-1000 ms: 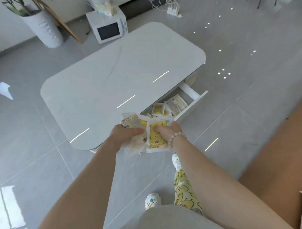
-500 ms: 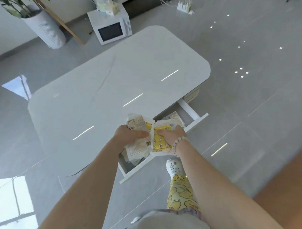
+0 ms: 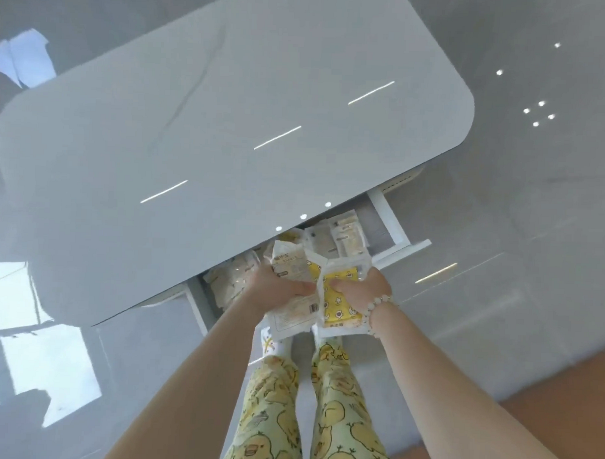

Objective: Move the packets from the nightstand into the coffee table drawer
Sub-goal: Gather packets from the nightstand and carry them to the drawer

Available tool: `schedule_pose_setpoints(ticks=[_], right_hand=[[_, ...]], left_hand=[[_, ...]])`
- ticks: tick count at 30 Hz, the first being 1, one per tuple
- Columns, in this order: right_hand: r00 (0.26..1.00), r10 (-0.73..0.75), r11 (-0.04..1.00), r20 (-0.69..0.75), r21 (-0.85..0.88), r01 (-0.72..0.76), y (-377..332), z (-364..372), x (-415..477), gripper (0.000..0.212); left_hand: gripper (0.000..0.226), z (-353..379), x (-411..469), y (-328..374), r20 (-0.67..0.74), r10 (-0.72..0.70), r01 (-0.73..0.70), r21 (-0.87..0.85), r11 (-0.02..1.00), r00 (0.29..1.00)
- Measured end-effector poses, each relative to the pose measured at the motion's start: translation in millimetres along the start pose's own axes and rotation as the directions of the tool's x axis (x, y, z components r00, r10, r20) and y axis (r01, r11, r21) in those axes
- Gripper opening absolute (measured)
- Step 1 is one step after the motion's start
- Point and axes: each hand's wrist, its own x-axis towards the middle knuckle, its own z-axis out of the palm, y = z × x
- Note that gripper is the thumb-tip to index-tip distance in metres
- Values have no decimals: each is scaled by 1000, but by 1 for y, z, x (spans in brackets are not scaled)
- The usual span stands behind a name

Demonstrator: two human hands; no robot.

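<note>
You had the bundle of packets clamped between both hands just below the centre of the frame, directly over the open drawer that stuck out from under the coffee table. Your left hand curled round the pale packets, thumb laid across their faces. Your right hand gripped the yellow-printed packet from its right edge, fingers folded over the front. In the drawer, toward its right end, other packets already lay, and more showed at the left under the coffee table's edge. These looked like thin film sachets: light, soft, crinkly and probably slick against one another (a stack like that tends to fan out and shed its middle ones). So I judged the squeeze from both sides the right hold, with pressure across the flat faces rather than on the sealed margins. They seemed unlikely to break, so letting them go low inside the drawer, over a bare patch, would have been enough.
</note>
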Motion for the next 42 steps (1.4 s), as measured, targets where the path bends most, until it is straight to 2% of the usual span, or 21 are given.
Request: schedule_pose_setpoints(ticks=[3, 9, 13, 15, 17, 18, 21, 24, 26, 31, 36, 40, 42], right_hand=[[999, 31, 999, 13, -29, -30, 8, 11, 46, 80], [999, 47, 994, 9, -103, -46, 10, 44, 149, 81], [999, 11, 990, -33, -144, -15, 5, 54, 223, 75], [999, 4, 983, -32, -183, -9, 6, 58, 254, 64], [999, -16, 976, -42, -217, 7, 7, 62, 283, 41], [998, -30, 977, -47, -214, 19, 7, 63, 294, 37], [996, -60, 980, -60, -192, 47, 13, 66, 324, 44], [994, -82, 969, -74, -241, 62, 15, 61, 343, 50], [991, -103, 959, -82, -273, 77, 15, 54, 353, 55], [979, -179, 891, -101, -440, 117, 17, 38, 366, 57], [957, -247, 778, -155, -620, 101, 8, 30, 365, 72], [919, -309, 714, -245, -698, 54, 9, 30, 363, 83], [899, -328, 682, -290, -732, 12, 11, 35, 353, 86]], left_hand=[[65, 18, 42, -18, -13, -69, 69, -39, 997, 998], [53, 53, 143, -35, -66, -145, 139, -78, 987, 987], [64, 65, 214, -38, -61, -186, 174, -168, 970, 981], [67, 73, 246, -38, -52, -175, 162, -188, 969, 983], [52, 83, 275, -37, -41, -142, 133, -178, 975, 989], [43, 89, 285, -35, -38, -125, 117, -162, 980, 991], [31, 101, 309, -29, -68, -75, 65, -146, 987, 995], [16, 111, 321, -26, -112, -52, 31, -180, 983, 992], [18, 116, 325, -24, -108, -11, -8, -179, 984, 994], [29, 124, 331, -19, -97, 78, -80, -9, 997, 992], [54, 129, 333, -17, -167, 248, -181, 337, 924, 954], [72, 126, 332, -7, -292, 208, -36, 502, 864, 934], [77, 126, 325, -3, -305, 222, 12, 611, 792, 926]])
